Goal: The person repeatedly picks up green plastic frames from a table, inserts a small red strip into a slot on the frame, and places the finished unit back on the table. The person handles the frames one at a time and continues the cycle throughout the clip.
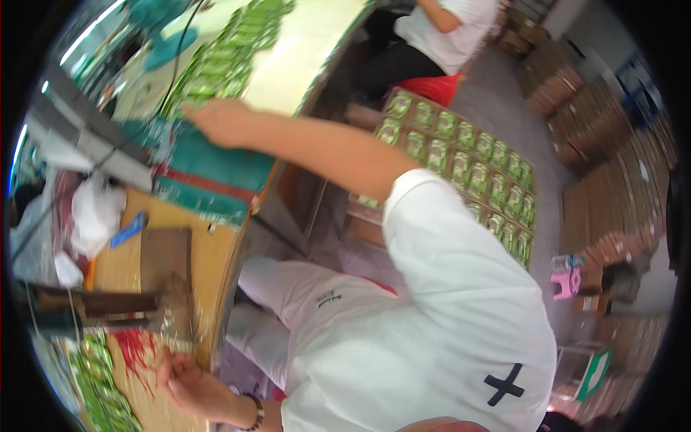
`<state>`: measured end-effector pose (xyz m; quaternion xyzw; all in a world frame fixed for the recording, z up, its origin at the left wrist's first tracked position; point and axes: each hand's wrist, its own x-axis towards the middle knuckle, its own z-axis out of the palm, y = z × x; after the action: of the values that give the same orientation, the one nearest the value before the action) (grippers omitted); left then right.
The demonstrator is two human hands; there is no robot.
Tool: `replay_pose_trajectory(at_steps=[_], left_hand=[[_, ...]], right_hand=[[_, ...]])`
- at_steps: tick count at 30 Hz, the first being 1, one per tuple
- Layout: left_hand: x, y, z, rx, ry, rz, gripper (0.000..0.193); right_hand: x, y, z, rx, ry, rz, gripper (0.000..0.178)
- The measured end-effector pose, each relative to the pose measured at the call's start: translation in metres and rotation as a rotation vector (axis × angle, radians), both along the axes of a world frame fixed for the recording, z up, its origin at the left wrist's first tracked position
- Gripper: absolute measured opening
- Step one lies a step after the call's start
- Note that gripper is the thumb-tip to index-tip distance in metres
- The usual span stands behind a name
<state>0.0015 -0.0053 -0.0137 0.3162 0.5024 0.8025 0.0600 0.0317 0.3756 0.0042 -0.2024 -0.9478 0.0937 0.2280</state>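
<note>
My right hand [222, 122] reaches out to the near end of a long overlapping row of green packages [234, 54]. Its fingers are bent together at that end, and what they hold, if anything, is hidden. My left hand [188, 381], with a dark bead bracelet on the wrist, is beside a bundle of thin red strips [135, 353] on the wooden bench. The left fingers are curled close together; a blurred clear piece shows near their tips. More green packages [104, 385] lie past the red strips.
A brown and metal device [108, 306] stands over the bench. A blue cutter [129, 229] lies near white plastic bags [97, 212]. Teal and red tape covers the bench step [216, 183]. Green packages fill a low pallet [479, 173]; another person [446, 32] sits beyond it. Cartons [612, 194] line the right.
</note>
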Motion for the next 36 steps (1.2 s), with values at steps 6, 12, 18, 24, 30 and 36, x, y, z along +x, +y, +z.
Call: replay_pose_trajectory(at_steps=[6, 12, 18, 24, 30, 36], left_hand=[[0.022, 0.014, 0.02, -0.066, 0.188, 0.133, 0.038], [0.018, 0.009, 0.011, -0.427, 0.429, 0.437, 0.031], [0.028, 0.009, 0.03, -0.587, 0.416, 0.472, 0.031], [-0.005, -0.001, -0.01, 0.013, 0.063, 0.078, 0.03], [0.005, -0.009, -0.01, 0.049, 0.026, 0.021, 0.03], [0.015, -0.114, 0.038, 0.268, 0.517, 0.272, 0.039]], right_hand=[[-0.009, 0.009, -0.015, 0.028, 0.086, -0.046, 0.036], [-0.004, 0.005, -0.014, 0.056, 0.107, -0.098, 0.022], [-0.005, 0.006, -0.012, 0.034, 0.116, -0.151, 0.023], [-0.003, 0.018, -0.01, -0.013, 0.208, -0.204, 0.025], [0.019, -0.011, -0.006, 0.041, 0.873, -0.174, 0.034], [0.143, -0.103, 0.082, 0.385, 1.407, -0.038, 0.018]])
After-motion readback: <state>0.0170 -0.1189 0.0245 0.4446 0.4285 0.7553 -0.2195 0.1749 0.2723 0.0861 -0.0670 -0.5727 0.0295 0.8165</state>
